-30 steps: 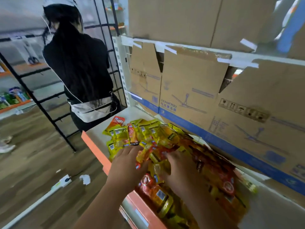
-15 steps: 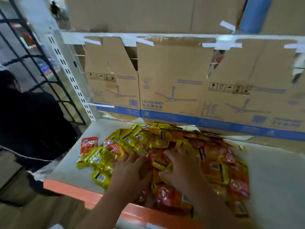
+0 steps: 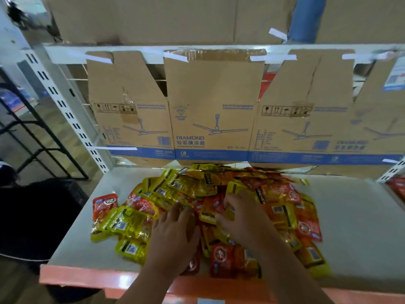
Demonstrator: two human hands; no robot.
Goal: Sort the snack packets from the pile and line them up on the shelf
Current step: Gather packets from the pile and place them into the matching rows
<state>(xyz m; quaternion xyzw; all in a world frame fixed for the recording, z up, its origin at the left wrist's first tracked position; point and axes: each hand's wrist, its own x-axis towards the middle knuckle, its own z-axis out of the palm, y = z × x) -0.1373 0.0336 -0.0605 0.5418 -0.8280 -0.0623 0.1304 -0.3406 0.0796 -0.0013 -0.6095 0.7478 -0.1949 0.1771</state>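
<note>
Left hand barely moved, packets heaped on shelf

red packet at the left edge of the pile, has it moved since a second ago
No. The red packet still lies against the same yellow packets, at their upper left, back from the orange lip of the shelf.

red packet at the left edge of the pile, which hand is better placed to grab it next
Left. The left hand rests on the left side of the pile, nearer the red packet; the right hand is over its middle and would likely have to cross the left hand to reach it.
</note>
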